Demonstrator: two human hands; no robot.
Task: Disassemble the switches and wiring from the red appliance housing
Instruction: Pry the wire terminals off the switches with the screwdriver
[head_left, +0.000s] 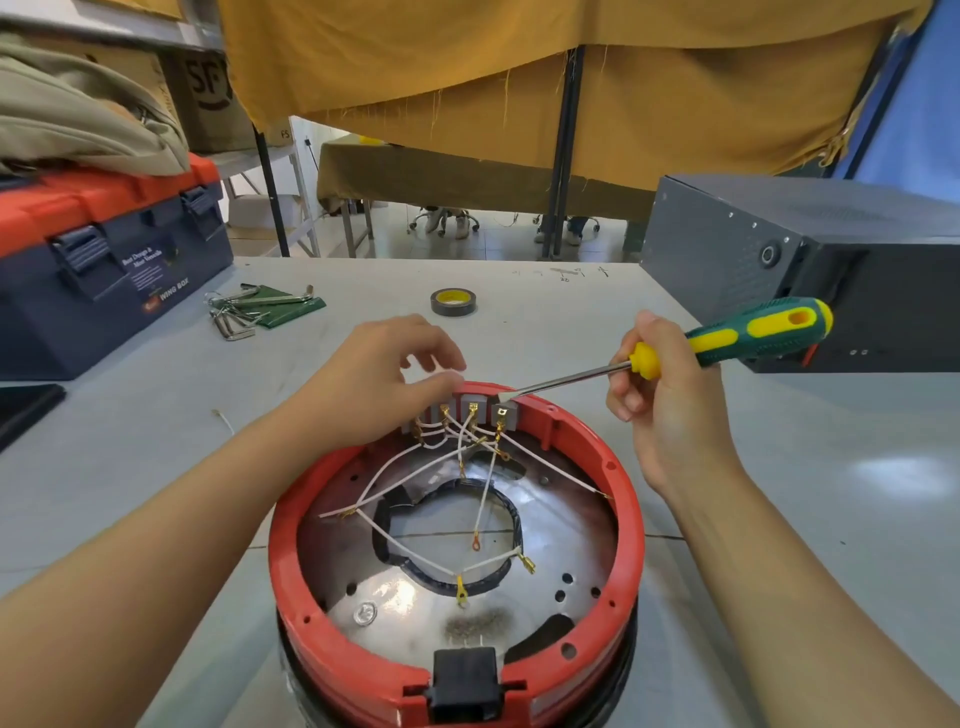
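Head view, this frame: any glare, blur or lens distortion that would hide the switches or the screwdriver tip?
Head view: wide-angle bending bows the table edge and stretches the forearms; glare streaks the metal plate inside the red housing; the switches and screwdriver tip read sharp enough, though the left hand covers the leftmost switch; the right hand is slightly soft.

Bright, even daylight fills the scene, seemingly from the open area beyond the yellow curtain (519, 67). The grey table (779, 467) carries soft shadows and a pale sheen at right. Glare whitens the metal plate (395, 597) inside the red housing (291, 571). Wide-angle distortion bends the edges; the far background looks slightly soft.
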